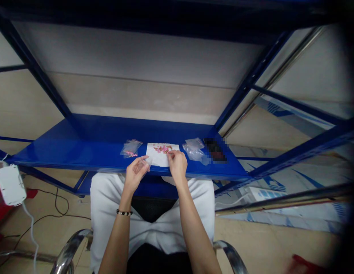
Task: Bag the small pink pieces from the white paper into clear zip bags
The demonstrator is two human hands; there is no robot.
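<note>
Small pink and brown pieces (162, 148) lay on white paper (154, 158).
Leftmost were clear bags with pink pieces (131, 146); then the left hand (135, 171), its fingers closed on a clear bag (148, 161); the right hand (178, 164) had its fingertips together at the pieces' near right edge, hold uncertain; beyond lay other clear bags (194, 149).
</note>
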